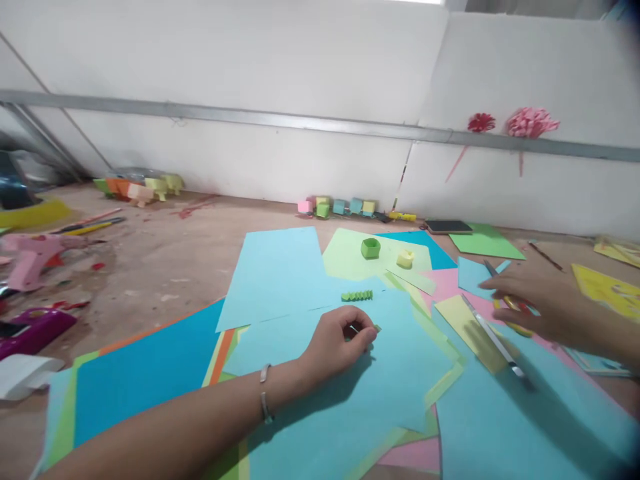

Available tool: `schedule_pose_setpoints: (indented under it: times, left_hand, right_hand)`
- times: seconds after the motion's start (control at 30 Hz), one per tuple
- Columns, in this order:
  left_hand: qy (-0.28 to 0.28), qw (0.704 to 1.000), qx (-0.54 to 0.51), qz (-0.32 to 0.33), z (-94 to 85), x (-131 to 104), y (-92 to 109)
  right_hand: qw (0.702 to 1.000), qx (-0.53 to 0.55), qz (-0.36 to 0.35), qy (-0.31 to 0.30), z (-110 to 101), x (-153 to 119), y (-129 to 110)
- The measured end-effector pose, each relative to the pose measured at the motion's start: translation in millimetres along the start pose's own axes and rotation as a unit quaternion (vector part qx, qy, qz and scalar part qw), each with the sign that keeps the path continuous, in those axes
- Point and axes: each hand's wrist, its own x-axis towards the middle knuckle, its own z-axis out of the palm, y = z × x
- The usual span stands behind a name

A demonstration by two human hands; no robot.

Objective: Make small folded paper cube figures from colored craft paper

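My left hand [343,339] is above the light blue paper [400,380], thumb and fingertips pinched on a small green paper piece [378,329]. A folded green paper strip [357,295] lies just beyond it. My right hand [533,303] is at the right, over scissors [517,313] with yellow and red handles; whether its fingers grip them is blurred. Below it a slim craft knife [497,343] lies across a pale yellow paper [463,327]. A green paper ring [371,249] and a pale yellow one [405,259] stand on light green paper [345,253].
A pink glue gun [33,257] and a purple tool [37,330] lie at the left. Small folded paper pieces [339,207] line the wall. A dark phone-like slab [449,227] rests at the back right. Paper flowers [530,123] are on the rail.
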Motion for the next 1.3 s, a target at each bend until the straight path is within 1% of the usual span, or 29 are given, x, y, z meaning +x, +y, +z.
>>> schedule_pose_setpoints:
  times: [0.03, 0.07, 0.13, 0.2, 0.23, 0.3, 0.4, 0.57, 0.73, 0.83, 1.03, 1.13, 1.2, 1.3]
  left_hand:
    - [0.009, 0.999, 0.028, 0.02, 0.0, 0.0, 0.1]
    - [0.017, 0.998, 0.051, 0.037, -0.2, 0.0, 0.6]
    - [0.03, 0.995, 0.079, 0.061, -0.8, 0.0, 2.0]
    - [0.033, 0.994, 0.079, 0.07, -1.5, -0.2, 3.2]
    - [0.032, 0.994, 0.074, 0.074, -1.7, -0.4, 3.2]
    - [0.024, 0.993, 0.071, 0.087, -1.7, -1.3, 2.2]
    - [0.012, 0.989, 0.093, 0.116, -0.4, -3.5, -0.7]
    - [0.004, 0.978, 0.132, 0.158, 1.1, -7.5, -0.7]
    - [-0.002, 0.963, 0.181, 0.199, -0.2, -7.6, 2.4]
    - [-0.013, 0.96, 0.193, 0.204, -0.3, -6.9, 3.4]
    - [-0.027, 0.951, 0.212, 0.224, 1.0, -9.2, 3.6]
    - [-0.033, 0.938, 0.237, 0.25, 1.9, -12.4, 2.4]
    - [-0.034, 0.937, 0.238, 0.256, 3.0, -15.0, 1.9]
    - [-0.006, 0.948, 0.213, 0.235, 4.6, -17.6, 1.7]
  right_hand:
    - [0.994, 0.041, -0.06, -0.084, 7.5, 5.4, -17.4]
    - [0.985, 0.078, -0.108, -0.113, 16.8, 9.5, -36.0]
    - [0.979, 0.105, -0.125, -0.12, 39.0, 13.5, -73.3]
    - [0.975, 0.125, -0.134, -0.127, 62.0, 13.5, -104.3]
    - [0.974, 0.136, -0.133, -0.123, 72.4, 12.8, -115.5]
    - [0.969, 0.164, -0.146, -0.112, 88.7, 11.1, -128.2]
    - [0.962, 0.189, -0.173, -0.097, 101.2, 8.4, -128.6]
    - [0.961, 0.184, -0.192, -0.072, 110.3, -2.0, -118.4]
    - [0.955, 0.201, -0.212, -0.044, 120.5, -14.8, -115.1]
    - [0.949, 0.216, -0.227, -0.038, 121.4, -18.2, -112.3]
    - [0.943, 0.272, -0.187, -0.036, 122.3, -22.6, -112.8]
    - [0.943, 0.275, -0.185, -0.027, 123.1, -26.5, -116.5]
    - [0.942, 0.274, -0.192, -0.006, 122.3, -28.5, -118.8]
    - [0.939, 0.275, -0.203, 0.041, 118.7, -29.8, -121.5]
